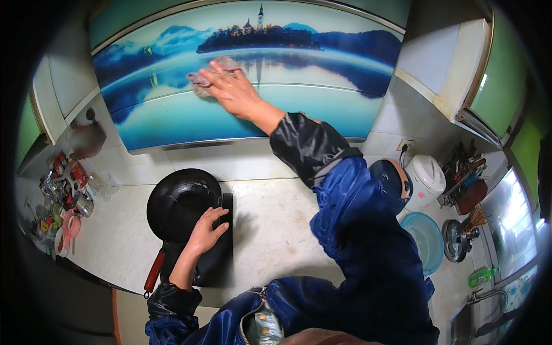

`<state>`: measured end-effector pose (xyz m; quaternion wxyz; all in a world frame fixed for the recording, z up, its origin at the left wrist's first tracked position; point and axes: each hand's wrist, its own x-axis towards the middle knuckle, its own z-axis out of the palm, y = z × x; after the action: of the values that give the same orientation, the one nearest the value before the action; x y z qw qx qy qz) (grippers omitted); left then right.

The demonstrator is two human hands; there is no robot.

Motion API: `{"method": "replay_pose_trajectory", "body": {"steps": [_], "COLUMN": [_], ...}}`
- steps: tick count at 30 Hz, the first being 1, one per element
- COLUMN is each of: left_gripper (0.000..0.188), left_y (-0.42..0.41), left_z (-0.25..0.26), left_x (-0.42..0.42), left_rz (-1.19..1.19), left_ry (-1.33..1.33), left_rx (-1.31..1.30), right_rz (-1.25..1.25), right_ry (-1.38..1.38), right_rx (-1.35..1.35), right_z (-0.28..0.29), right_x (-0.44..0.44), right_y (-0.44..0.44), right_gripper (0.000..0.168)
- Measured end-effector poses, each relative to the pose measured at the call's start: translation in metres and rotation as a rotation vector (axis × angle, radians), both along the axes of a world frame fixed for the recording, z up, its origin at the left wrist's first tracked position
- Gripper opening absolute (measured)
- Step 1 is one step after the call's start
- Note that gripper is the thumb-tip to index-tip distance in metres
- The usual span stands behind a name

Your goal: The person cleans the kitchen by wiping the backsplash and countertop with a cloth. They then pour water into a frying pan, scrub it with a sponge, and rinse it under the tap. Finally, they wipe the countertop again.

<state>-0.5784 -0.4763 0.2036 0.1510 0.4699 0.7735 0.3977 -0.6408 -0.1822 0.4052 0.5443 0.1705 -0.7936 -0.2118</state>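
Note:
My right hand (230, 88) presses a crumpled pinkish-grey cloth (199, 84) flat against a glossy panel (302, 108) printed with a lake and a church tower, left of the panel's middle. Its fingers are spread over the cloth. Lower down, my left hand (208, 230) is held over the right part of a black wok (172, 207), fingers apart and nothing in them. The wok, with a red handle (154, 271), rests on a black cooktop (220, 263). Whether the left hand touches the wok cannot be told.
Jars, bottles and a pink strainer (70, 224) crowd the counter (276, 228) at left. At right are a dark blue appliance (390, 183), a white lidded container (426, 174), a light blue basin (424, 241), a glass lid (454, 240), a green bottle (479, 277) and a sink (461, 323). Cabinets flank the panel.

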Motion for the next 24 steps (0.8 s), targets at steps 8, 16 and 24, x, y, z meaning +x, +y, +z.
{"method": "replay_pose_trajectory", "body": {"steps": [8, 16, 24], "left_gripper": [0.04, 0.041, 0.04], "left_y": [-0.017, -0.012, 0.0], "left_z": [-0.009, -0.01, -0.006], "left_x": [0.002, 0.005, 0.016], "left_rz": [0.08, 0.075, 0.027], "left_ry": [-0.061, -0.058, -0.065], "left_rx": [-0.024, -0.019, -0.022], "right_rz": [-0.41, -0.453, -0.3], "right_ry": [0.251, 0.953, 0.622], "right_rx": [-0.564, -0.486, -0.27], "right_z": [0.14, 0.158, 0.132], "right_x": [0.12, 0.203, 0.196], "right_y": [0.111, 0.244, 0.208], "right_gripper": [0.032, 0.045, 0.028]}}
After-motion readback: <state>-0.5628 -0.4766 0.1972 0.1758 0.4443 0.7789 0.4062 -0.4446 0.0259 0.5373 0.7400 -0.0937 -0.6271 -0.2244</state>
